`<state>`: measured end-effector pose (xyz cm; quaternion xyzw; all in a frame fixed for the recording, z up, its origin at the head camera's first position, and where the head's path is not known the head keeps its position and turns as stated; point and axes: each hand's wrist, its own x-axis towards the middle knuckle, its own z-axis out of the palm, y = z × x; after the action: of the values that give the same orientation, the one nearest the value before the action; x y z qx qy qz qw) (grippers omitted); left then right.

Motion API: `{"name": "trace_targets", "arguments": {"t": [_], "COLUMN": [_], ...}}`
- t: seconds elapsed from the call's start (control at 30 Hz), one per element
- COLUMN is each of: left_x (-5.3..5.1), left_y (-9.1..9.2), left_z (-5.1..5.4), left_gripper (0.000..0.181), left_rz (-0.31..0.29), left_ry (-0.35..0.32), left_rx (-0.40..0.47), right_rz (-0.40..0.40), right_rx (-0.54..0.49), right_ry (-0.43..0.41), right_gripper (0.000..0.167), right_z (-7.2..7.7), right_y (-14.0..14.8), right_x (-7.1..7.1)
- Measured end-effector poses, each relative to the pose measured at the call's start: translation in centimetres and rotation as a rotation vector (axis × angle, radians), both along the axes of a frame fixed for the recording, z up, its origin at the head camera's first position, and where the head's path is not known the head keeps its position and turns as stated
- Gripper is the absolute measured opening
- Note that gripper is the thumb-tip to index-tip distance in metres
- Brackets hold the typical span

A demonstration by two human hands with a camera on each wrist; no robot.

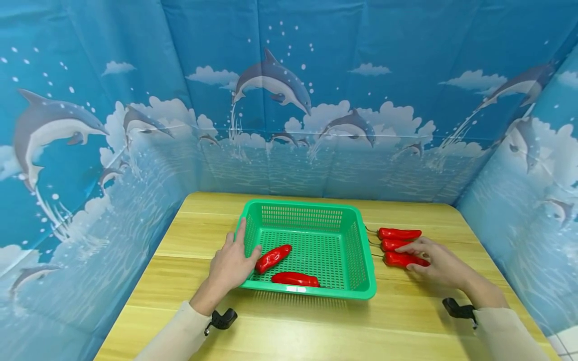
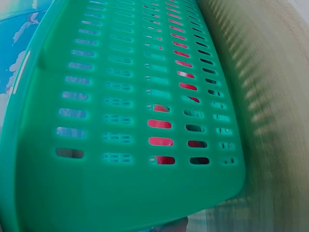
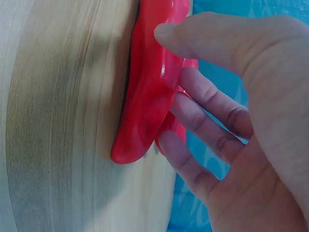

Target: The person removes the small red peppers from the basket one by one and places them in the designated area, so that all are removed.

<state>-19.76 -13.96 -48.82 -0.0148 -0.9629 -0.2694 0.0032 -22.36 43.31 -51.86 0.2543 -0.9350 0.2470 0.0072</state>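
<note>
A green plastic basket [image 1: 311, 204] with slotted walls stands on the table. My left hand [image 1: 232, 263] holds its left rim, thumb inside and fingers along the rim and outer side. Inside the basket lie a slanted red pepper [image 1: 273, 258] and another red pepper [image 1: 295, 279] along the front wall. To the basket's right, three long red peppers lie side by side, their thin stems toward it. My right hand [image 1: 440, 263] pinches the nearest pepper [image 3: 149, 96], thumb on one side and fingers on the other. The middle pepper [image 1: 392, 244] is partly covered by the fingers; the far pepper [image 1: 399, 233] lies behind.
The wooden table [image 1: 189, 301] has rounded back corners. Behind it and at both sides hangs a blue curtain [image 1: 316, 165] printed with dolphins. A black wrist camera [image 1: 224, 319] is strapped at my left wrist, another black wrist camera [image 1: 458, 308] at my right.
</note>
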Motion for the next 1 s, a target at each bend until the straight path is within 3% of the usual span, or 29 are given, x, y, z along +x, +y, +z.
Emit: {"name": "trace_targets", "arguments": {"t": [0.33,0.73,1.0], "left_x": [0.1,0.2,0.5], "left_y": [0.0,-0.2,-0.7], "left_z": [0.2,0.1,0.3], "left_gripper": [0.103,0.099,0.090], "left_rz": [-0.002,0.017,0.022], "left_ry": [0.001,-0.025,-0.015], "left_rx": [0.017,0.085,0.200], "right_rz": [-0.088,-0.062,-0.031], "right_rx": [0.107,0.096,0.081], "right_ry": [-0.024,-0.014,0.019], "right_gripper": [0.043,0.042,0.040], "right_z": [2.0,3.5,5.6], "right_y": [-1.9,-3.4,-5.0], "right_x": [1.1,2.0,2.5]}}
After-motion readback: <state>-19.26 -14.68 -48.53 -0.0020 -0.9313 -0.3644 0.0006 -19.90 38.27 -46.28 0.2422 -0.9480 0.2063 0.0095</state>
